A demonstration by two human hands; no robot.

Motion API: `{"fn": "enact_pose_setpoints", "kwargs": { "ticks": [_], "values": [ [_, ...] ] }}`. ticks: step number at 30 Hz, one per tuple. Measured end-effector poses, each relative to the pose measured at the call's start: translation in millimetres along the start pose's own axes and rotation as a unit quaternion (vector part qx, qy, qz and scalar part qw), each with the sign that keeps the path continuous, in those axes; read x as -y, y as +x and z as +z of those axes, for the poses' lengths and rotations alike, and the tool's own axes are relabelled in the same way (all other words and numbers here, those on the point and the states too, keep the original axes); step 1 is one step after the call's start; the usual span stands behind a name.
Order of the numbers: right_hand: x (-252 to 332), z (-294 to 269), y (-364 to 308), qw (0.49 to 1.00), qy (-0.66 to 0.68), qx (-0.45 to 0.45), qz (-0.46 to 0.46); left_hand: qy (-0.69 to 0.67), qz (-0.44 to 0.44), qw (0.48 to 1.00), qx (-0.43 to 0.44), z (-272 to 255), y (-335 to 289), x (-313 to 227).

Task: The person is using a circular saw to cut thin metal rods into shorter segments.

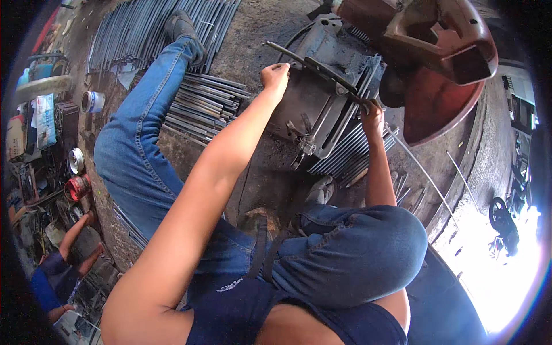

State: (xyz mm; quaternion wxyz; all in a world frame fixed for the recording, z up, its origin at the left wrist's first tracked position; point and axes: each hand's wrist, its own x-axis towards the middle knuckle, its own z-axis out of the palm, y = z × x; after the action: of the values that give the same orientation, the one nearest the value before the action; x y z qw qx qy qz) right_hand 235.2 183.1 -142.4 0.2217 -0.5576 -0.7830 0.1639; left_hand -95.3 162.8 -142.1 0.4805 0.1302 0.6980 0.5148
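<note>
A dark, soot-covered metal machine base [302, 98] with a slotted rail sits on the floor before me. Across its top slants a dark metal bar [325, 71]. My right hand [372, 118] has its fingers closed around the bar's near right end. At the base's left edge is my left hand [276, 80], its fingers pinched together. Whatever they hold there, if anything, is too small to make out. A reddish-brown cast machine head with a rounded guard [443, 106] looms just right of my right hand.
Bundles of metal rods [144, 34] lie at the far left, with more cut rods [207, 106] nearer. A long thin rod [422, 164] slants at the right. A white bucket [92, 102] and a red container [76, 188] stand left. Another person [54, 279] sits lower left.
</note>
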Motion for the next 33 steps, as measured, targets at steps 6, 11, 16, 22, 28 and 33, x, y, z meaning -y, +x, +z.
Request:
{"fn": "enact_pose_setpoints", "kwargs": {
  "ticks": [6,11,16,22,28,33],
  "values": [
    [10,-7,3,0.999,0.042,0.011,-0.013,-0.115,-0.034,0.990,-0.070,6,13,-3],
    [21,-10,6,0.999,0.025,0.040,0.005,-0.142,-0.030,0.976,-0.165,10,31,-7],
    [29,-11,8,0.999,-0.021,0.042,0.007,-0.177,-0.045,0.962,-0.201,16,47,-8],
    [31,-6,10,0.999,-0.016,0.046,0.001,-0.116,-0.072,0.960,-0.246,23,48,0],
    [30,-4,13,0.997,-0.043,0.064,0.006,-0.213,-0.091,0.957,-0.175,16,35,-7],
    [31,-4,13,0.996,-0.045,0.079,-0.007,-0.269,-0.083,0.949,-0.143,10,19,-13]
  ]
}}
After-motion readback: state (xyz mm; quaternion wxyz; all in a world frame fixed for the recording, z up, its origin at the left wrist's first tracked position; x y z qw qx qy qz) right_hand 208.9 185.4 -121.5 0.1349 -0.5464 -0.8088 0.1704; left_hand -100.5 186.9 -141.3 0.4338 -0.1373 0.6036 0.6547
